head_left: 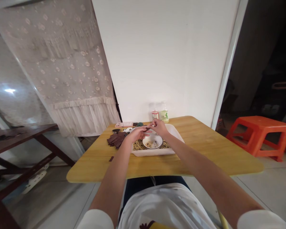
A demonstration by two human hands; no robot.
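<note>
Over a white tray (154, 153) of small yellowish and dark beans (139, 145), my two hands meet just above a white bowl (158, 140) with a dark rim. My left hand (136, 135) is palm up, its fingers stretched out toward the right. Above those fingertips, my right hand (160, 128) has its thumb and fingers pinched together; whatever they hold is too small to make out. Inside the bowl lie some small pale pieces and beans. The bowl rests among the beans in the tray.
Brown gloves (116, 140), a pink phone (124, 124) and small dark and white items lie left of the tray on the yellow wooden table (209, 156). Two bottles (164, 115) stand behind it by the wall. An orange stool (259, 130) stands right, a dark bench (21, 136) left.
</note>
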